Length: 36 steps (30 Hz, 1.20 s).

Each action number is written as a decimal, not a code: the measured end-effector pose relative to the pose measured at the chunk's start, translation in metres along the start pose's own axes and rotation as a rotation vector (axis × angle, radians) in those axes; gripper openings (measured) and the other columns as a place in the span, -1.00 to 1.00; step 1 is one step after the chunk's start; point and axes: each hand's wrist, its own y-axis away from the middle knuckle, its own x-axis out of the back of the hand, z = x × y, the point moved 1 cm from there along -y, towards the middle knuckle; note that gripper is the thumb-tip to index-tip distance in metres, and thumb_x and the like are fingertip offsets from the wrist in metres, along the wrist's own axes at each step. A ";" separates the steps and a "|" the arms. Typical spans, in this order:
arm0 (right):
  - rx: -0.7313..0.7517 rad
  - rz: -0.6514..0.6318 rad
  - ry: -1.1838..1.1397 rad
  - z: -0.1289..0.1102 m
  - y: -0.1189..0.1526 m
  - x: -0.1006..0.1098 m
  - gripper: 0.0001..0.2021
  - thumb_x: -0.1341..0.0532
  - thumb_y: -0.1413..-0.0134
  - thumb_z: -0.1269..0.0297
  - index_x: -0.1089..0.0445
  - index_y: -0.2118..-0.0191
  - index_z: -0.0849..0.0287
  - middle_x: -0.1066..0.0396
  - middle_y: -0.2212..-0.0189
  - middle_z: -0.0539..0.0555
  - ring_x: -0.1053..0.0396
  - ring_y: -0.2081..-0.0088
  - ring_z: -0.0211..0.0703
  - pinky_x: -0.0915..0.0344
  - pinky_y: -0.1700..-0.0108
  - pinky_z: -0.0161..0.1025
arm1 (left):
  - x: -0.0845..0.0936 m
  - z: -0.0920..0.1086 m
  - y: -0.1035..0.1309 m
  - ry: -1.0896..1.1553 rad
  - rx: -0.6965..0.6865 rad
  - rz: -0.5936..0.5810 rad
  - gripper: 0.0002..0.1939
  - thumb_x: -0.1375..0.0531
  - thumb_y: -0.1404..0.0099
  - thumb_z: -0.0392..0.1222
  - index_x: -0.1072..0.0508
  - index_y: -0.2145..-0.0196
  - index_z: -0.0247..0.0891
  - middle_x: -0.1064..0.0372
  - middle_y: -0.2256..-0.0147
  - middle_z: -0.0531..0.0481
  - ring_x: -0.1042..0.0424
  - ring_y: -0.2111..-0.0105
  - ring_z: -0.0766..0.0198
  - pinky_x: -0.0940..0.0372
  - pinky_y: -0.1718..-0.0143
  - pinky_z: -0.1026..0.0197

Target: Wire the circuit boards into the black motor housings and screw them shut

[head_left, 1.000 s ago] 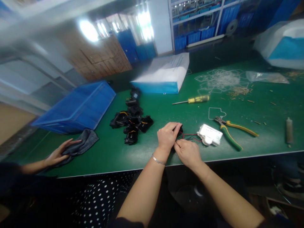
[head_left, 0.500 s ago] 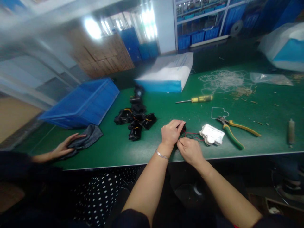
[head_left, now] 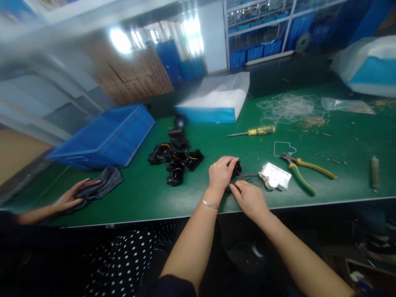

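Observation:
My left hand (head_left: 220, 174) is closed on a small black part (head_left: 236, 169) near the front edge of the green table (head_left: 204, 194). Thin red and black wires (head_left: 252, 176) run from that part to a white plastic box (head_left: 275, 176) on the right. Just beside the black part, my right hand (head_left: 248, 196) has its thumb and fingers pressed together; what they pinch, if anything, is too small to make out. Pliers (head_left: 300, 173) with green and yellow handles lie right of the white box, by a bent wire frame (head_left: 283, 148).
Several black parts (head_left: 175, 159) lie left of my hands. Behind are a yellow screwdriver (head_left: 261, 130), a white and blue bag (head_left: 216, 97) and a wire frame pile (head_left: 289, 107). Another person's hand (head_left: 69, 198) rests on a dark cloth (head_left: 103, 183) near a blue bin (head_left: 105, 136).
The other person's hand and the dark cloth have shifted left. My right hand has drawn slightly away from the black part, which shows more between my hands. The view has shifted slightly.

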 end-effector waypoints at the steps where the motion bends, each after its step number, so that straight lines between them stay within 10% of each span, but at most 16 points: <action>1: -0.014 -0.005 -0.059 0.001 0.002 0.005 -0.71 -0.02 -0.29 0.13 -0.38 0.33 0.15 -0.45 0.36 0.06 -0.41 0.34 -0.17 -0.11 0.35 -0.28 | 0.001 -0.001 -0.001 0.012 0.019 -0.019 -0.65 0.01 -0.39 0.06 -0.52 0.22 -0.11 -0.50 0.19 0.05 -0.45 0.20 0.31 -0.27 0.14 0.30; 7: -0.135 0.137 -0.469 0.013 -0.002 0.027 -0.70 -0.01 -0.27 0.15 -0.36 0.04 0.15 -0.43 0.12 0.15 -0.43 0.46 -0.26 -0.30 0.28 -0.25 | 0.011 -0.004 0.000 0.195 0.093 -0.155 -0.48 0.21 -0.43 0.06 -0.50 0.14 -0.10 -0.47 0.11 0.03 -0.42 0.08 0.24 -0.26 0.02 0.23; 15: -0.339 0.016 -0.135 0.011 -0.034 0.004 -0.73 -0.17 -0.15 0.10 -0.38 0.17 0.19 -0.50 0.41 0.11 -0.47 0.32 -0.08 -0.25 0.31 -0.26 | 0.013 -0.009 -0.007 0.292 0.094 -0.236 -0.67 0.00 -0.37 0.02 -0.49 0.13 -0.12 -0.48 0.13 0.02 -0.43 0.13 0.25 -0.28 0.03 0.24; 36: -0.065 0.034 0.114 0.007 -0.030 -0.001 -0.53 0.06 -0.32 0.14 -0.46 0.48 0.17 -0.52 0.42 0.10 -0.43 0.40 -0.19 -0.06 0.40 -0.30 | 0.002 -0.017 -0.012 0.330 0.165 -0.106 -0.74 -0.20 -0.22 0.03 -0.52 0.31 -0.21 -0.50 0.32 0.01 -0.43 0.35 0.31 -0.29 0.31 0.30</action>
